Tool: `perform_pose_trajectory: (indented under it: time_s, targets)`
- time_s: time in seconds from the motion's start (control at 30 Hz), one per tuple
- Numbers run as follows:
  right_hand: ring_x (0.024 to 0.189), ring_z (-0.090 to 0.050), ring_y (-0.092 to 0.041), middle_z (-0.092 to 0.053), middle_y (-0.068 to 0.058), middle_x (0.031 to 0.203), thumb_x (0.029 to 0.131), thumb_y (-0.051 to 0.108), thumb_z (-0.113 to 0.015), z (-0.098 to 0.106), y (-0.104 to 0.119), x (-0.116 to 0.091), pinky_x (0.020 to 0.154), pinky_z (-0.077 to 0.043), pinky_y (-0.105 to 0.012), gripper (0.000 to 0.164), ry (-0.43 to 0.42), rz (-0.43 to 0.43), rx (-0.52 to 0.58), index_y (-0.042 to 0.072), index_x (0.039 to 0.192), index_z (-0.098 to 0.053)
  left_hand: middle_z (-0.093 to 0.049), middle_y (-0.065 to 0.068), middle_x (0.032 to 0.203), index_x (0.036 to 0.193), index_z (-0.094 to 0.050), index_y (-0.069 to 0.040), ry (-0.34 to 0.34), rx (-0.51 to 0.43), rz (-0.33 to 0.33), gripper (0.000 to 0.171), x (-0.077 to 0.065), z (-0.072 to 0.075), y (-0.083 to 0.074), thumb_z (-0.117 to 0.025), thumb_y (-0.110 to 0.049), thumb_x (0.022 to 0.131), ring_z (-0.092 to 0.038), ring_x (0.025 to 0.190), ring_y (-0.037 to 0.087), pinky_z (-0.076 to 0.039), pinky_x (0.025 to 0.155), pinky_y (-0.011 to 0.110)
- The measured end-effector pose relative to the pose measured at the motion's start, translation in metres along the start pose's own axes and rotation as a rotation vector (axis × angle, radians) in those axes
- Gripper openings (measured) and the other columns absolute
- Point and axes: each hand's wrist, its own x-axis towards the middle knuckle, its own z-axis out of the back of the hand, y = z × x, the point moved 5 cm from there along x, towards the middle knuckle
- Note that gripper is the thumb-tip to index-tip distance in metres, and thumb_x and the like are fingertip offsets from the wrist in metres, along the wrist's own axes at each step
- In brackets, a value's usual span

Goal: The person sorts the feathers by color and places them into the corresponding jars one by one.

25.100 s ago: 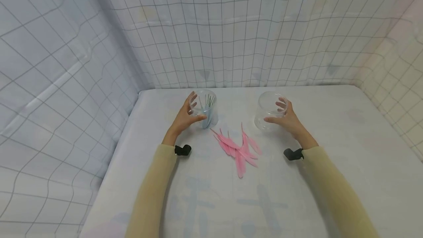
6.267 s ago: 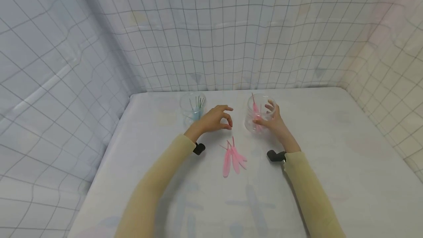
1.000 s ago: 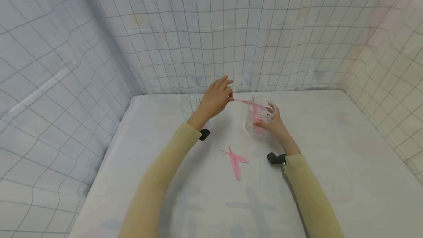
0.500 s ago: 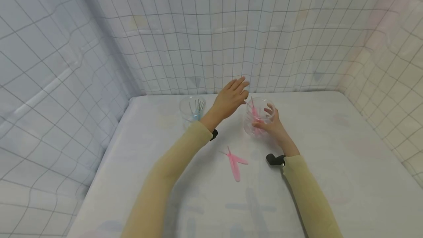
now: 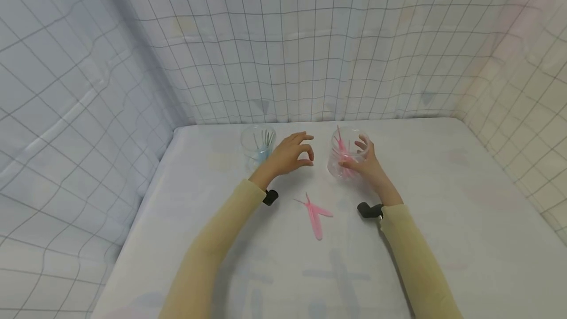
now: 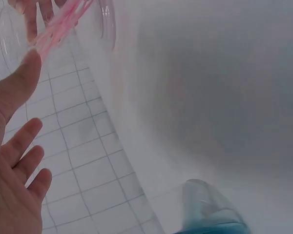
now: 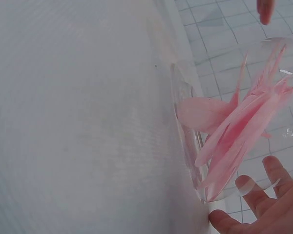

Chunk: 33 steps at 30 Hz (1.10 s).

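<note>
In the head view my left hand (image 5: 287,155) hovers over the table between two clear jars, its thumb and fingers apart with nothing between them. My right hand (image 5: 371,167) grips the right jar (image 5: 333,165) around its side. Inside that jar lean several pink feathers (image 7: 239,129), quills up, seen close in the right wrist view. Two pink feathers (image 5: 315,220) lie crossed on the table in front of the jars. The left jar (image 5: 248,149) stands upright, partly behind my left hand, with several blue feathers (image 5: 264,153) in it.
A white cloth covers the table (image 5: 274,279). White curtains with a grid pattern (image 5: 283,63) rise behind it and along both sides. A black wrist camera (image 5: 369,210) sits at my right cuff.
My left hand carried a pink feather to the right jar, let it go inside, and has drawn back left and down. Over the longer span, most pink feathers moved from table to that jar.
</note>
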Motion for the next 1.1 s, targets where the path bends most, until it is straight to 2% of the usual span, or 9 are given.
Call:
perform_pose_trajectory:
  time_s: [0.27,0.43,0.77,1.1]
  targets:
    - [0.138,-0.018,-0.034,-0.018,-0.009,0.154,0.076,0.030,-0.082,0.001,-0.001,0.000,0.109,-0.019,-0.054,0.106,0.004,-0.002,-0.006,0.024,0.150,-0.005,-0.037,0.010,0.146,0.089,-0.071,-0.024,0.206,-0.232,-0.004,0.014,-0.023,-0.032,0.004,-0.077,-0.033,0.080,-0.019,0.138,0.032,-0.015,0.111,0.046]
    - [0.138,-0.019,-0.034,-0.019,-0.010,0.153,0.076,0.029,-0.082,0.001,0.001,-0.001,0.109,-0.020,-0.053,0.106,0.001,0.002,-0.010,0.024,0.149,-0.006,-0.035,0.009,0.148,0.089,-0.072,-0.025,0.287,-0.293,-0.003,0.017,-0.033,-0.045,0.002,-0.080,-0.034,0.077,-0.014,0.140,0.033,-0.010,0.112,0.045]
    - [0.138,-0.020,-0.034,-0.020,-0.011,0.153,0.076,0.026,-0.082,0.002,-0.002,-0.002,0.109,-0.019,-0.052,0.105,-0.001,0.003,0.003,0.021,0.149,-0.007,-0.035,0.010,0.147,0.085,-0.072,-0.024,0.301,-0.257,-0.023,0.015,-0.039,-0.058,0.001,-0.081,-0.032,0.076,-0.015,0.139,0.035,-0.013,0.111,0.047]
    - [0.138,-0.018,-0.034,-0.019,-0.010,0.153,0.075,0.027,-0.082,0.001,-0.003,-0.001,0.109,-0.019,-0.054,0.106,0.002,-0.006,0.015,0.023,0.150,-0.007,-0.036,0.007,0.146,0.081,-0.069,-0.025,0.301,-0.228,0.000,0.013,-0.040,-0.063,0.004,-0.078,-0.035,0.078,-0.015,0.140,0.033,-0.013,0.111,0.047]
